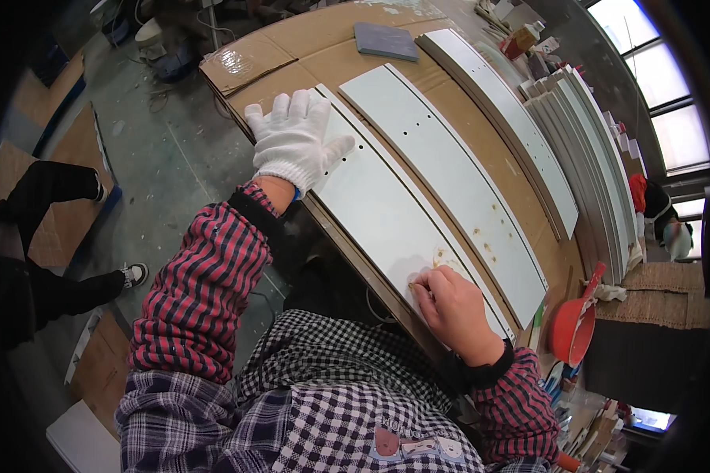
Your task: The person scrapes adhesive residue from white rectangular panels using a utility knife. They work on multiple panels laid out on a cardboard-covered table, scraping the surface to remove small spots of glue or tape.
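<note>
My left hand [296, 138], in a white knit glove, lies with fingers spread on the far end of the nearest white panel [375, 201], beside some small dark holes. My bare right hand [454, 307] is closed low over the near end of the same panel, thumb and fingers pinched together. What the pinch holds, if anything, is too small to make out. Yellowish smears show on the panel by the knuckles. A second white panel [434, 150] lies alongside, with dark holes at its far part and several yellow-brown spots at its near part.
Cardboard [315, 39] covers the bench. A grey block [386, 41] and a stack of white boards [505, 102] lie farther right, with more stacked boards [588, 150] beyond. A red pan [572, 327] sits at right. Another person's legs [55, 189] are at left.
</note>
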A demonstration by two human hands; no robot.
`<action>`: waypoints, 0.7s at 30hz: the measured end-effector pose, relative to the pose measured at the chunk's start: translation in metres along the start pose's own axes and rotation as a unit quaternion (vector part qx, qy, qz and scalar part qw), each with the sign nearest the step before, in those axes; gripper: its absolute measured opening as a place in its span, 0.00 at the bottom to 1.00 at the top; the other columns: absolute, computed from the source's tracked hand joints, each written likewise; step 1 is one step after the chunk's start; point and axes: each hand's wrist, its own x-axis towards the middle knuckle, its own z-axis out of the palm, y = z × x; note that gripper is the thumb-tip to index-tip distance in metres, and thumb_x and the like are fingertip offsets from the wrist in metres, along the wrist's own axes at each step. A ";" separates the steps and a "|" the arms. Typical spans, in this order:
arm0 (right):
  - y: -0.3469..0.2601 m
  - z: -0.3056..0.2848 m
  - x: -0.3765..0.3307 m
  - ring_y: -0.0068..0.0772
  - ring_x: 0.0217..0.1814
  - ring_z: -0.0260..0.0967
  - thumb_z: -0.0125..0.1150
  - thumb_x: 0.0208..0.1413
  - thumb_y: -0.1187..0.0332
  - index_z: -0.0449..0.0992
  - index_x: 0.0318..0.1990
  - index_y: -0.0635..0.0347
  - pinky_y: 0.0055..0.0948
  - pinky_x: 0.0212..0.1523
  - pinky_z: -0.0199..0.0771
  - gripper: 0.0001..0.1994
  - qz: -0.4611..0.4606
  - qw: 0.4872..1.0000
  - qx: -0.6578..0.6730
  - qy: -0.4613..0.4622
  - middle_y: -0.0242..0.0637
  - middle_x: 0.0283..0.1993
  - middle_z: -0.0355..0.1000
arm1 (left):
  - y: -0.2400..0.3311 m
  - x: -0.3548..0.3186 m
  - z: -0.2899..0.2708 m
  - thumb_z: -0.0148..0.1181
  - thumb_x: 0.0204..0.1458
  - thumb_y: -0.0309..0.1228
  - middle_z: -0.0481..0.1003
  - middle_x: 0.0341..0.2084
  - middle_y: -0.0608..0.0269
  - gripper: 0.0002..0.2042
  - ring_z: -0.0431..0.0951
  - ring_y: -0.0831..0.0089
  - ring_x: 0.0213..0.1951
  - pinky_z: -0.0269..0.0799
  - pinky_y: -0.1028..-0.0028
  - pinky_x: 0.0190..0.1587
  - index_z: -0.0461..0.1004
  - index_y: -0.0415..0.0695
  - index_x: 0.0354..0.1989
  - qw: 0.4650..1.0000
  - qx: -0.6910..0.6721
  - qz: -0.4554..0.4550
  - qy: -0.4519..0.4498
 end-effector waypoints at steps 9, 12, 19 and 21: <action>0.001 -0.003 -0.001 0.43 0.30 0.69 0.61 0.53 0.67 0.72 0.31 0.56 0.37 0.29 0.69 0.05 0.022 1.000 -0.007 0.006 0.38 0.29 0.68 | 0.000 0.001 0.001 0.54 0.51 0.55 0.66 0.50 0.59 0.29 0.62 0.62 0.56 0.47 0.50 0.57 0.68 0.48 0.55 1.000 0.002 0.007 0.011; 0.001 -0.001 0.000 0.43 0.29 0.69 0.61 0.53 0.66 0.73 0.31 0.56 0.38 0.29 0.69 0.05 0.022 1.000 -0.012 0.011 0.38 0.28 0.68 | 0.000 0.000 0.002 0.55 0.51 0.55 0.66 0.49 0.59 0.29 0.62 0.62 0.55 0.47 0.50 0.57 0.68 0.48 0.54 1.000 0.007 0.007 0.021; 0.012 -0.009 -0.006 0.41 0.30 0.72 0.62 0.53 0.68 0.76 0.34 0.58 0.35 0.30 0.71 0.05 0.071 0.994 0.013 0.086 0.38 0.31 0.72 | 0.002 0.000 0.001 0.55 0.51 0.55 0.67 0.48 0.61 0.28 0.62 0.62 0.55 0.48 0.51 0.57 0.68 0.49 0.54 1.000 -0.003 0.015 0.022; 0.025 -0.022 -0.016 0.40 0.31 0.73 0.63 0.52 0.70 0.77 0.34 0.59 0.33 0.31 0.72 0.04 0.094 0.993 0.009 0.068 0.39 0.32 0.74 | 0.001 0.000 0.004 0.54 0.51 0.54 0.66 0.49 0.61 0.27 0.63 0.62 0.55 0.48 0.50 0.57 0.68 0.50 0.54 0.999 -0.002 0.021 0.026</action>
